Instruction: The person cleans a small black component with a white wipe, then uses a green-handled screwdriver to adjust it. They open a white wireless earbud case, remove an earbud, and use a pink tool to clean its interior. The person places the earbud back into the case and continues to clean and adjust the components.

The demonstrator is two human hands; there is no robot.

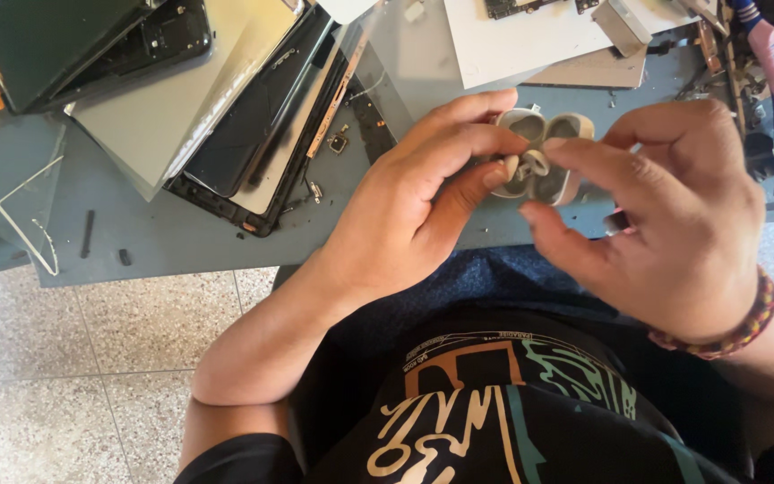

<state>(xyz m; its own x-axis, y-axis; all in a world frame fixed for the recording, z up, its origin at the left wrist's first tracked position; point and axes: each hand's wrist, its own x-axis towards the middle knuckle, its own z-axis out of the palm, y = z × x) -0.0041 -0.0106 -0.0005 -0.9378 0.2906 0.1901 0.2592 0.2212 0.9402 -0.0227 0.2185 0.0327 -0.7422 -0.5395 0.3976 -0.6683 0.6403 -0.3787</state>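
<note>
Beige plastic earbud case (544, 152) lid open, held above grey surface (181, 233) edge | left hand (405, 211) grip pinching case and small white earbud (533, 165) | right hand (674, 224) grip pinching case's far side | progress: case opened, earbud not clearly free | dismantled dark tablets (253, 116) lie left

black printed tee (494, 403), bare forearms — braided wristband (745, 327)

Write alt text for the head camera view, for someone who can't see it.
Two bare hands, left hand and right hand, hold a small open white earbud case over a grey workbench, with a stack of dismantled tablets lying to the left.
</note>
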